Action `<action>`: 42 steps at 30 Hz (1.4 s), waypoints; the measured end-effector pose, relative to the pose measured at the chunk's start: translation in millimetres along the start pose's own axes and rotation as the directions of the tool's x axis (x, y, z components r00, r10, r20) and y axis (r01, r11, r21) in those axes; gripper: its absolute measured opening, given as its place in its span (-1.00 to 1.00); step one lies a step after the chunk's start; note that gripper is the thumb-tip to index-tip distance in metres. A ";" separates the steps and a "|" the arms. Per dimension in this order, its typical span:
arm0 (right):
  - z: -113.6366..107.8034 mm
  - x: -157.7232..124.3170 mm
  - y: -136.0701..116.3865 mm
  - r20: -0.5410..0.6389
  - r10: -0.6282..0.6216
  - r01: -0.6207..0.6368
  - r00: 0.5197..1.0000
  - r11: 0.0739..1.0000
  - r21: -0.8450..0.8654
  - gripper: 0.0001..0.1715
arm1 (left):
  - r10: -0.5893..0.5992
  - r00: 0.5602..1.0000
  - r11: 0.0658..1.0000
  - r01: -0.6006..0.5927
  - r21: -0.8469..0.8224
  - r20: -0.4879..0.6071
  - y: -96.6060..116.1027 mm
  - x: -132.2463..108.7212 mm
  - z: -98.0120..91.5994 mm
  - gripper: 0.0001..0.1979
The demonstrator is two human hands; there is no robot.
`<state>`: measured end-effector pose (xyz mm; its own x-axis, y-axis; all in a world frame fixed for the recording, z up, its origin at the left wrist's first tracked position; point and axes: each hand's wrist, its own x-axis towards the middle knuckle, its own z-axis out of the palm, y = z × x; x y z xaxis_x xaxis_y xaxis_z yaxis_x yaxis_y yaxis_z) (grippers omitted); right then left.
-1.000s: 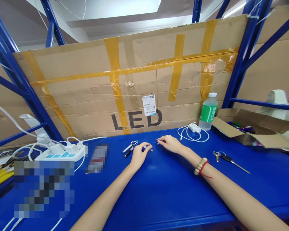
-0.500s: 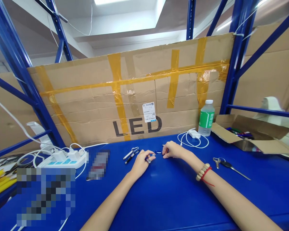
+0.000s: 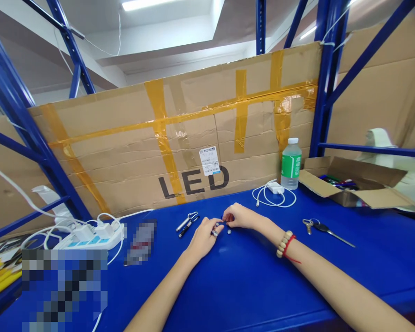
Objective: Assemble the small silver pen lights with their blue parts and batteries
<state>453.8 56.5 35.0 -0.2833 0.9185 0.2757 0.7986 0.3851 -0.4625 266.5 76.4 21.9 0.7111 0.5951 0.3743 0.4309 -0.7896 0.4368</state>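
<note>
Two bare hands of yours work close together over the blue bench (image 3: 249,286), near its far side. Your left hand (image 3: 204,238) pinches a small silvery piece (image 3: 214,233) between thumb and fingers, its far part hidden in your grip. Your right hand (image 3: 241,216), just beside it, has its fingertips curled together at a small dark-blue item (image 3: 223,217); most of that is covered, so you cannot tell whether it is grasped or only touched. Below your right fingertips, a tiny round silvery part (image 3: 229,232) lies loose on the bench, between your hands.

To the left of your left hand, a silver pen-like stick (image 3: 184,223) and a black pen-like stick (image 3: 186,228) lie side by side, slanted. Farther left come a blurred flat rectangle (image 3: 140,242) and a white power strip (image 3: 90,243) with plugs in it. Your right wrist wears a beaded bracelet (image 3: 282,244) with a red cord. Beyond that arm lie a set of keys (image 3: 321,226), a coiled white cable (image 3: 263,201), an upright bottle (image 3: 291,166) with a green label and an open cardboard box (image 3: 320,185).
</note>
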 end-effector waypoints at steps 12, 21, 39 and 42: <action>-4.4 -1.4 -53.6 -0.326 0.012 0.114 0.945 0.925 0.364 -0.72 | -0.264 0.955 0.963 0.269 0.019 -0.138 3.7 0.6 -2.0 -0.61; 8.6 -0.9 -60.8 -0.289 0.041 0.089 0.957 0.902 0.422 -0.79 | -0.256 0.960 0.966 0.260 0.018 -0.117 3.7 -0.6 -3.9 -0.71; 2.4 -1.6 -56.7 -0.345 -0.101 0.187 0.933 0.956 0.228 -0.75 | -0.194 0.967 0.967 0.160 -0.198 -0.165 -8.4 3.3 0.0 -0.65; -1.8 -1.7 -45.4 -0.375 -0.026 0.053 0.927 0.997 0.062 -0.80 | -0.175 0.969 0.971 0.142 -0.191 -0.172 -6.2 4.1 -1.0 -0.52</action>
<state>419.0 37.3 57.0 -0.0843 0.8080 0.5831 0.7481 0.4379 -0.4986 266.1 83.9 21.5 0.5182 0.7410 0.4271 0.4135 -0.6542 0.6333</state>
